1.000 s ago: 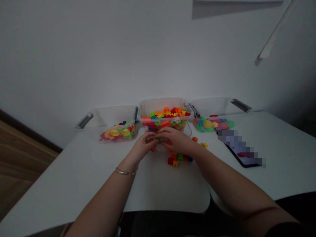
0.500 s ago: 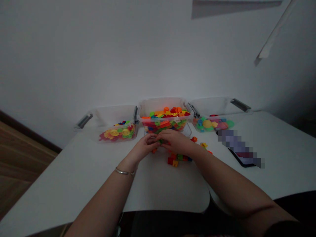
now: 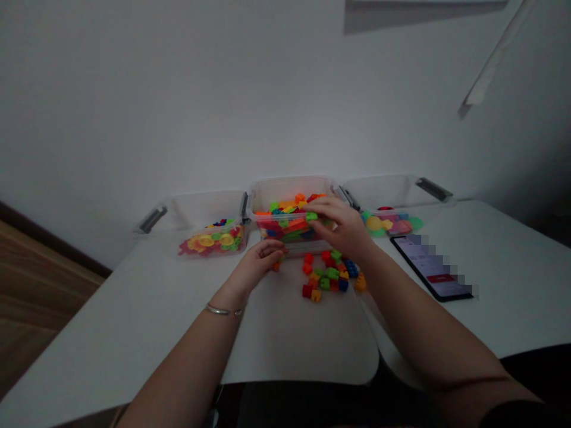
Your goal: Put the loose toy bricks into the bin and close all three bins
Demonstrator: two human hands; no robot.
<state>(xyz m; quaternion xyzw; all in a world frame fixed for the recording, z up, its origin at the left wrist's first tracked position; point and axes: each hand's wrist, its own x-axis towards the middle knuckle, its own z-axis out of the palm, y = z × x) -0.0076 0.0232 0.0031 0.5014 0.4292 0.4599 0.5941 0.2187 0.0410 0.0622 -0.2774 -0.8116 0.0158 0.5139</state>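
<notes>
My right hand (image 3: 339, 223) reaches over the front rim of the middle clear box (image 3: 292, 185), which is full of bright plastic building blocks (image 3: 288, 217). Its fingertips pinch a green block (image 3: 311, 216) at the top of the pile. My left hand (image 3: 262, 259) rests on the white table (image 3: 134, 309) just in front of that box, fingers curled in; a small orange piece (image 3: 276, 267) shows at its fingertips. A cluster of joined coloured blocks (image 3: 330, 276) lies on the table between my hands.
A clear box with flat coloured pieces (image 3: 212, 241) stands left of the middle box, and another with round coloured pieces (image 3: 388, 224) stands to the right. A phone (image 3: 430, 268) lies on the table at the right. The wall rises directly behind the boxes.
My right hand has lifted away from the left hand and moved back into the middle box, uncovering the cluster of blocks on the table. The left hand has stayed in place.
</notes>
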